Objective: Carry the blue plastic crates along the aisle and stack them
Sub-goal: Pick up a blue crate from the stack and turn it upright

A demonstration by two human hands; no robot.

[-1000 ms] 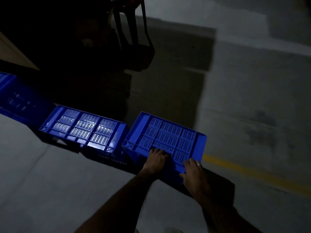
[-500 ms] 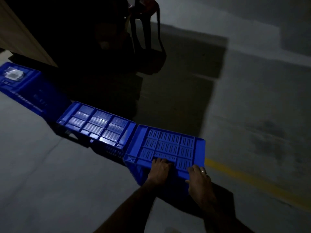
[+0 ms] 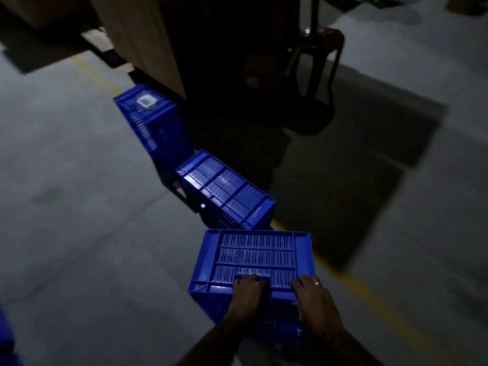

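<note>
An upturned blue plastic crate (image 3: pixel 253 256) with a slotted base facing up is right in front of me. My left hand (image 3: pixel 247 289) and my right hand (image 3: pixel 311 293) both grip its near edge, fingers curled over the rim. Beyond it a second upturned blue crate (image 3: pixel 224 188) stands on the floor. Farther left a third blue crate (image 3: pixel 153 120) stands taller, with a pale label on its top.
A yellow floor line (image 3: pixel 369 294) runs diagonally along the grey concrete aisle. A dark red plastic stool (image 3: pixel 319 56) and dark shelving with tan boxes (image 3: pixel 137 30) stand behind the crates. Another blue object (image 3: pixel 6 336) shows at the lower left edge.
The view has swung so the row of crates now runs away from me. The held crate has turned with my hands and sits square in front of me; both hands keep their grip.
</note>
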